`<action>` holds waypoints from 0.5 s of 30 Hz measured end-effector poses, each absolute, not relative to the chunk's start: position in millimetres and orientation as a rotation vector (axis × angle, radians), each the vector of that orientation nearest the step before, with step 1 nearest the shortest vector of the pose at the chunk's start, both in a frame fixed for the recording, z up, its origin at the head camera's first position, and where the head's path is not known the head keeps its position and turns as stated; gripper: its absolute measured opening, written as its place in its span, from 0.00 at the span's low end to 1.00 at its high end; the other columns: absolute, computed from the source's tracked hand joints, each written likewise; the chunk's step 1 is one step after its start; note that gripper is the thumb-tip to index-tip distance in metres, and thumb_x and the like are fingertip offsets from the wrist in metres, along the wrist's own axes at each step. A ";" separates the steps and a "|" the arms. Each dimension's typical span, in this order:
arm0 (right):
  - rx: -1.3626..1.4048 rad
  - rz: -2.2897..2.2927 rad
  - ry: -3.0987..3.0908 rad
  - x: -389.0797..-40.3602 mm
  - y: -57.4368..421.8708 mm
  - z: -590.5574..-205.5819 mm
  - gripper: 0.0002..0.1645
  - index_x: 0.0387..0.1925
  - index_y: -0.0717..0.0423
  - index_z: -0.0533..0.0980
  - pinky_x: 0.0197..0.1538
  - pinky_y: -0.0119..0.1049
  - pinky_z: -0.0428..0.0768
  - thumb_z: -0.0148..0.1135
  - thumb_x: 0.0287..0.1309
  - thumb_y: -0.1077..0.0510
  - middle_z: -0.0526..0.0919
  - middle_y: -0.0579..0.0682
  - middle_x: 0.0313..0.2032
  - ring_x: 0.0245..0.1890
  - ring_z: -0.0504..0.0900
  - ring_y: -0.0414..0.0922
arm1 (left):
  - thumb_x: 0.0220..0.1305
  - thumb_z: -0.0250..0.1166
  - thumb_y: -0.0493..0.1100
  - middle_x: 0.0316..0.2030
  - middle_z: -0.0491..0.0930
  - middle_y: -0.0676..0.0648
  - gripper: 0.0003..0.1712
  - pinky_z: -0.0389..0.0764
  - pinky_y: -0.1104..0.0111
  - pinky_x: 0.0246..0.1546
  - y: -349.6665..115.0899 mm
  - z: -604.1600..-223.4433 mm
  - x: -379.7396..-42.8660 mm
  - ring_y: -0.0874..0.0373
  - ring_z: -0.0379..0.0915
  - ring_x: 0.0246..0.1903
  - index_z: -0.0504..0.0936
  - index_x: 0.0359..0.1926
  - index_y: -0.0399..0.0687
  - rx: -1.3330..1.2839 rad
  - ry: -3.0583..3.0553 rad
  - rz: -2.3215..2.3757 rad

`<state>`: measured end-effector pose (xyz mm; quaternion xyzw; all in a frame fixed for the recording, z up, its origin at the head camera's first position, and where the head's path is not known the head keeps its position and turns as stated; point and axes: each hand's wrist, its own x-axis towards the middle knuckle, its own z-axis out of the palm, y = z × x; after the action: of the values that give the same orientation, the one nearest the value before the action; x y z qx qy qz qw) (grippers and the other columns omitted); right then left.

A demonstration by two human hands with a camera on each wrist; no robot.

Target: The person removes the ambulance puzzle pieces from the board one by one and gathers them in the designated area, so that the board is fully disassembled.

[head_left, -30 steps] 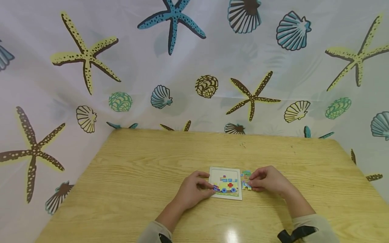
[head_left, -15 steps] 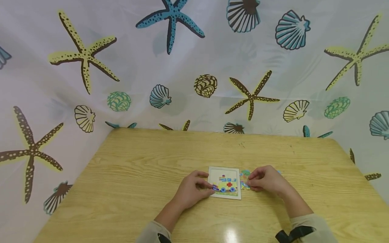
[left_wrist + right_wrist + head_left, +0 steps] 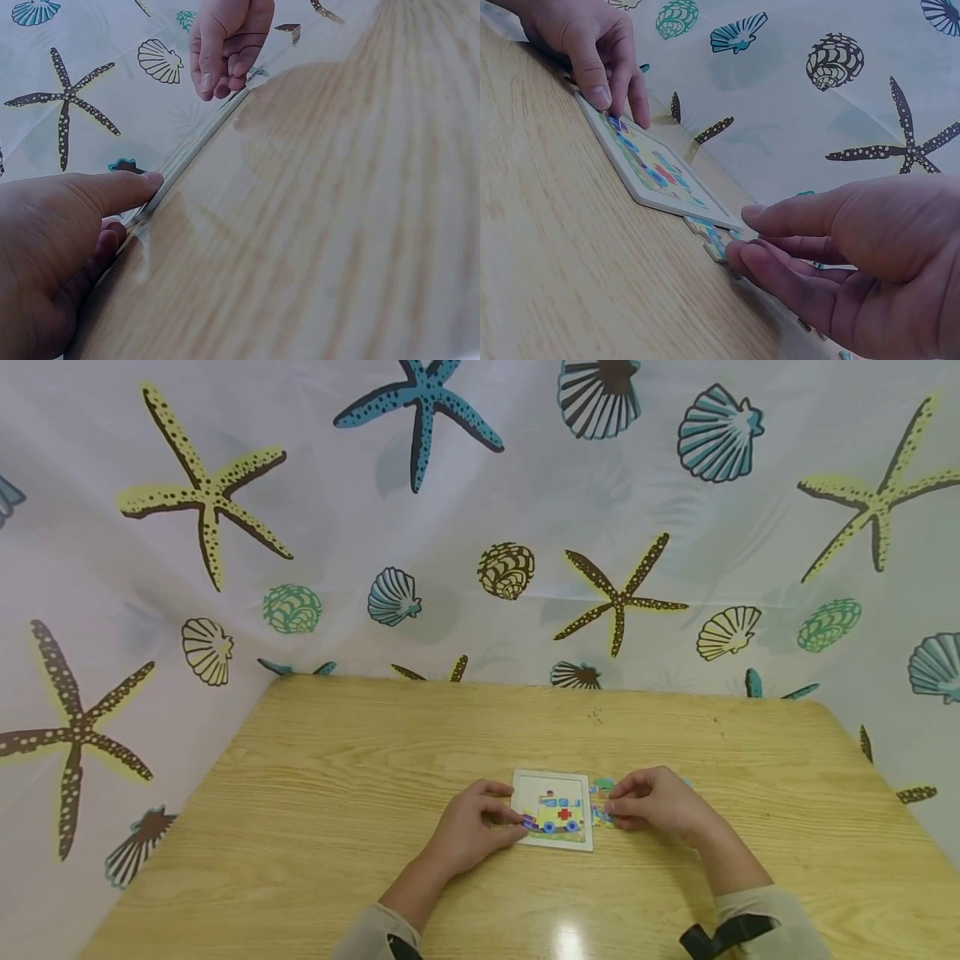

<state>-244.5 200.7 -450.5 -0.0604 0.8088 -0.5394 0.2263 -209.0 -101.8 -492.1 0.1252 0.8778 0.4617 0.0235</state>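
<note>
A square white-framed jigsaw puzzle (image 3: 551, 845) with a yellow ambulance picture lies on the table. My left hand (image 3: 471, 828) holds its left edge, thumb and fingers at the frame; in the right wrist view the left fingertips (image 3: 600, 97) overlap the picture's corner. Just right of the frame lie loose puzzle pieces, one with a green top (image 3: 602, 786) and a blue-and-yellow one (image 3: 600, 816). My right hand (image 3: 660, 806) bends its fingers over these pieces, covering part of them. I cannot tell whether its fingertips pinch a piece.
The puzzle rests on a wood-grain table (image 3: 360, 752). A white curtain (image 3: 450, 527) printed with starfish and shells hangs behind and at the sides. A bit of a blue piece (image 3: 687, 783) shows behind the right hand.
My right fingertips have shifted slightly left toward the frame and cover more of the blue-and-yellow piece. My left hand stays at the frame's edge. The whole head view has drifted slightly.
</note>
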 end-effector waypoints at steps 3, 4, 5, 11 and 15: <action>-0.171 -1.501 2.213 -244.7 200.9 -448.7 0.15 0.46 0.70 0.78 0.41 0.37 0.86 0.66 0.64 0.61 0.86 0.54 0.37 0.37 0.87 0.43 | 0.55 0.77 0.49 0.57 0.78 0.50 0.06 0.78 0.69 0.45 -101.9 -492.4 -209.5 0.54 0.75 0.53 0.91 0.33 0.56 0.390 2.721 1.428; -0.168 -1.506 2.208 -244.9 200.8 -448.5 0.15 0.46 0.69 0.78 0.42 0.37 0.86 0.66 0.64 0.61 0.86 0.54 0.38 0.37 0.87 0.43 | 0.55 0.77 0.49 0.57 0.78 0.50 0.06 0.78 0.69 0.45 -101.8 -492.3 -209.5 0.54 0.75 0.53 0.91 0.33 0.56 0.390 2.722 1.428; -0.172 -1.510 2.203 -245.0 200.8 -448.6 0.15 0.46 0.69 0.78 0.42 0.37 0.86 0.66 0.64 0.61 0.86 0.54 0.38 0.37 0.87 0.43 | 0.55 0.77 0.49 0.57 0.78 0.50 0.05 0.78 0.69 0.46 -101.8 -492.2 -209.4 0.53 0.75 0.53 0.91 0.33 0.56 0.392 2.722 1.428; -0.182 -1.523 2.198 -245.3 200.4 -451.0 0.16 0.46 0.69 0.78 0.42 0.37 0.86 0.67 0.63 0.60 0.86 0.56 0.39 0.37 0.87 0.43 | 0.55 0.77 0.48 0.57 0.78 0.50 0.05 0.78 0.70 0.45 -100.7 -491.4 -208.3 0.53 0.75 0.53 0.91 0.33 0.56 0.393 2.716 1.436; -0.188 -1.533 2.195 -244.8 198.9 -453.3 0.17 0.46 0.69 0.78 0.41 0.36 0.86 0.68 0.62 0.59 0.86 0.55 0.38 0.36 0.87 0.43 | 0.55 0.77 0.48 0.57 0.78 0.50 0.05 0.77 0.70 0.44 -100.4 -491.0 -208.2 0.54 0.76 0.52 0.91 0.33 0.56 0.385 2.719 1.433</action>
<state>-244.8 198.9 -453.3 -0.0682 0.7965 -0.5562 0.2271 -208.2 -100.4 -491.0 0.1243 0.8776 0.4625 0.0219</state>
